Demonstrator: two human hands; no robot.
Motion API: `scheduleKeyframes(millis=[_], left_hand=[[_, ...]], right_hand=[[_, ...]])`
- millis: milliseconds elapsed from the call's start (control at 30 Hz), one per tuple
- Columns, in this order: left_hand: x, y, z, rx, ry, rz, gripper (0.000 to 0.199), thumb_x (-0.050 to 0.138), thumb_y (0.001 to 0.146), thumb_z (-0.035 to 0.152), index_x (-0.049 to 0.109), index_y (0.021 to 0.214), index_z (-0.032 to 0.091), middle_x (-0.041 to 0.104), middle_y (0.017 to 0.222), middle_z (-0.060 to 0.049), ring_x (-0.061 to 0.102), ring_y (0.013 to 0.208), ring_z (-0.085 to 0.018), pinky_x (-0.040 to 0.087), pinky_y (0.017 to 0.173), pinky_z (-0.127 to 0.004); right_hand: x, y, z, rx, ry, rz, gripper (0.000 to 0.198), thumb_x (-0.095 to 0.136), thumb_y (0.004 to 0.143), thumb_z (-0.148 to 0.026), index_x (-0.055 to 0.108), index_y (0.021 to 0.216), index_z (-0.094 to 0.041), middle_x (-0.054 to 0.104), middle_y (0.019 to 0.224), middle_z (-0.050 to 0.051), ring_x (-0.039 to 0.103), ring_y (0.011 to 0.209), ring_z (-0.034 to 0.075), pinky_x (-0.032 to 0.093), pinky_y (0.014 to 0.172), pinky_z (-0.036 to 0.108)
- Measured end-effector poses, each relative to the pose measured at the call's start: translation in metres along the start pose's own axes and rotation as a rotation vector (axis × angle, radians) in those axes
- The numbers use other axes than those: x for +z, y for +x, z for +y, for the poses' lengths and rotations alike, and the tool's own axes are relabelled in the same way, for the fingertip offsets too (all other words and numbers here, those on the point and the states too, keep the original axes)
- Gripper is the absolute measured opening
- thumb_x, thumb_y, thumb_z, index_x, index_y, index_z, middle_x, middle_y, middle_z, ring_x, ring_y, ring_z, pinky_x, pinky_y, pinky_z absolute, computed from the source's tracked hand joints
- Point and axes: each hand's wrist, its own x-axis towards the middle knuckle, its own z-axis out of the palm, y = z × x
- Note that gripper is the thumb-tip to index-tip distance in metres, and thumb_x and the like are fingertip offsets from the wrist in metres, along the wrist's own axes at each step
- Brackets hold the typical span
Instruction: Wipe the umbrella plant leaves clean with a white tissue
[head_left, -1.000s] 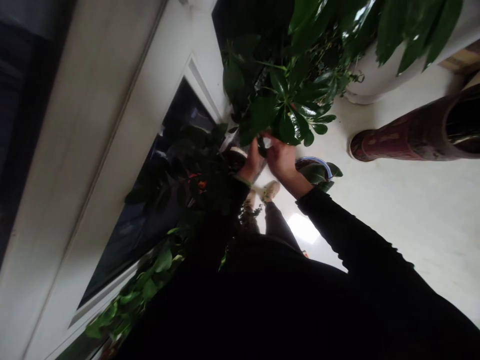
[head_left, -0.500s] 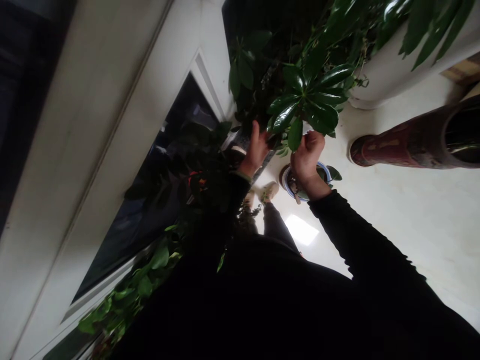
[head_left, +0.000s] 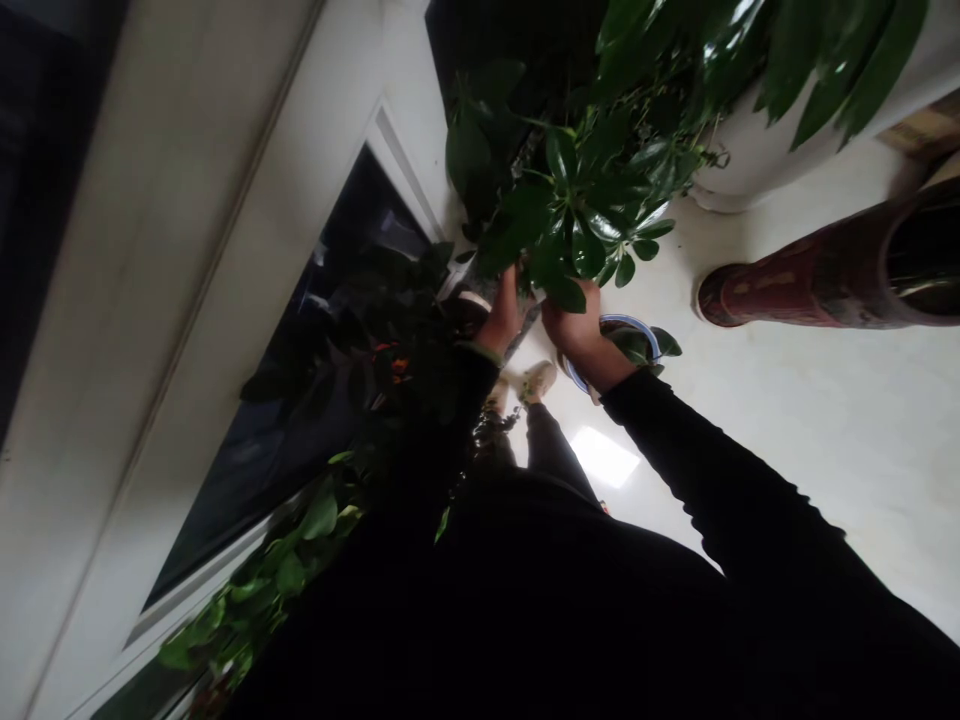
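Observation:
A glossy green houseplant (head_left: 574, 215) with fanned leaves hangs over both of my hands. My left hand (head_left: 506, 318) is under its leaves on the left, thumb pointing up; the other fingers are hidden behind foliage. Close beside it, my right hand (head_left: 576, 320) is curled up against the lower leaves, one leaf overlapping its back. Leaves cover its fingertips, so whatever they grip cannot be made out. Below my right wrist stands a blue-and-white rimmed pot (head_left: 651, 340) with broad leaves in it.
A tall dark red vase (head_left: 810, 275) stands on the pale floor (head_left: 787, 420) at right, near a large white planter (head_left: 750, 150). A white-framed window or door (head_left: 247, 230) runs along the left. Trailing green plants (head_left: 292, 560) line its lower edge.
My right hand has moved left, closer to my left hand and in under the leaves. The leaf cluster has shifted and turned leftward. My left hand has barely moved.

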Motion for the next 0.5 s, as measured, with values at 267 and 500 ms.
scheduleKeyframes(millis=[267, 500], left_hand=[[0.017, 0.005, 0.0, -0.199, -0.211, 0.021, 0.059, 0.017, 0.118, 0.037, 0.073, 0.129, 0.023, 0.084, 0.122, -0.009, 0.057, 0.154, -0.025, 0.044, 0.133, -0.046], [0.021, 0.003, 0.01, -0.219, -0.418, 0.099, 0.054, 0.024, 0.12, 0.036, 0.075, 0.118, 0.018, 0.084, 0.1, -0.005, 0.077, 0.127, -0.021, 0.061, 0.11, -0.035]], right_hand=[[-0.012, 0.04, 0.03, 0.051, 0.177, 0.105, 0.027, 0.06, 0.1, -0.048, 0.065, 0.081, -0.029, 0.075, 0.081, 0.007, 0.067, 0.092, 0.028, 0.061, 0.091, 0.05], [-0.023, 0.007, 0.01, -0.049, 0.012, 0.155, 0.031, 0.054, 0.099, -0.03, 0.073, 0.123, -0.028, 0.077, 0.13, 0.015, 0.067, 0.13, 0.036, 0.053, 0.114, 0.059]])
